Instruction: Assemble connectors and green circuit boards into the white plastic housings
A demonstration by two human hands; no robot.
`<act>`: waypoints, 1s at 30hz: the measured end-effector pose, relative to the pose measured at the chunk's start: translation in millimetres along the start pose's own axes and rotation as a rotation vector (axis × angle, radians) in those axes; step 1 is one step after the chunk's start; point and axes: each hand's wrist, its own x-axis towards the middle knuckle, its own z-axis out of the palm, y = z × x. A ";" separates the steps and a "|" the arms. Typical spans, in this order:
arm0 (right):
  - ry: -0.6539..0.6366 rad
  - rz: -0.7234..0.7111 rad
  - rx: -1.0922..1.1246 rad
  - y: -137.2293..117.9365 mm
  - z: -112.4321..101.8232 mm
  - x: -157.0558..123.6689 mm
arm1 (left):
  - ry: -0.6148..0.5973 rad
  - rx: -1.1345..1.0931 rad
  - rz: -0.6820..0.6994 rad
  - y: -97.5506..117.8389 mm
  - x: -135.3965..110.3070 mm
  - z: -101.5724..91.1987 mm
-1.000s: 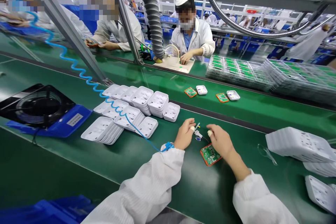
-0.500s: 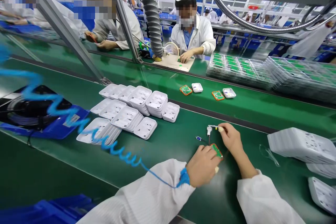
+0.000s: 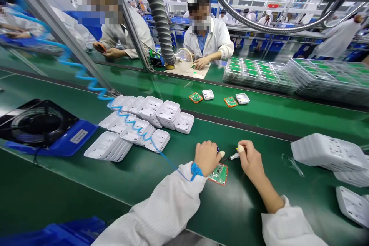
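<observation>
A green circuit board (image 3: 219, 175) with an orange rim lies flat on the green bench, just below my left hand (image 3: 206, 157). That hand has curled fingers, closed at a small blue-and-white part (image 3: 218, 149) mostly hidden by them. Its thumb wears a pale finger cot. To the right, my right hand (image 3: 250, 157) pinches a small white part with a yellow bit, largely covered by the fingertips. A white plug-like piece (image 3: 235, 156) shows beside these fingertips, and thin dark wires run from it toward the board.
Stacked white plastic covers (image 3: 138, 128) stand at left, more white covers (image 3: 328, 152) at right. Across the divider lie two boards with white housings (image 3: 208, 94); clear trays (image 3: 259, 71) of boards are behind. A blue coiled cord (image 3: 129, 117) reaches my left wrist. A co-worker (image 3: 206, 42) sits opposite.
My left hand has moved left and up off the board, closing at the blue part. The board now lies further left and lower. The white plug-like piece has tipped from upright to lying sideways.
</observation>
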 end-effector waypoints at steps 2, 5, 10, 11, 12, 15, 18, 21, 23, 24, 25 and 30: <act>-0.039 -0.075 -0.042 -1.7 2.4 -0.4 | -0.012 -0.014 -0.005 1.6 5.5 5.9; -0.107 -0.187 -0.062 -2.1 4.2 -3.1 | 0.006 -0.031 0.054 2.9 7.0 11.5; -0.174 -0.228 -0.078 -6.4 2.9 -5.3 | 0.015 -0.367 0.103 -0.4 -1.9 13.6; -0.182 -0.238 -0.082 -7.7 2.3 -5.2 | -0.001 -0.468 0.083 -1.1 -3.6 13.4; -0.189 -0.249 -0.089 -9.0 1.7 -5.1 | -0.016 -0.559 0.058 -1.5 -4.9 12.9; -0.209 -0.278 -0.120 -11.5 0.5 -4.7 | -0.046 -0.739 -0.010 -0.5 -6.4 10.4; -0.222 -0.282 -0.134 -13.2 0.0 -4.5 | -0.066 -0.781 -0.044 1.9 -5.9 7.6; -0.233 -0.290 -0.125 -15.8 -0.4 -4.2 | -0.058 -0.762 -0.051 3.5 -5.5 5.6; -0.237 -0.305 -0.120 -17.7 -0.7 -3.8 | -0.037 -0.739 -0.038 3.8 -5.6 4.6; -0.238 -0.313 -0.120 -18.2 -0.9 -3.5 | -0.026 -0.727 -0.031 3.6 -5.6 4.3; -0.236 -0.317 -0.122 -18.4 -1.1 -3.2 | -0.018 -0.721 -0.027 3.3 -5.7 4.0; -0.218 -0.308 -0.138 -15.3 -1.6 -1.9 | -0.019 -0.755 -0.031 0.6 -5.2 4.3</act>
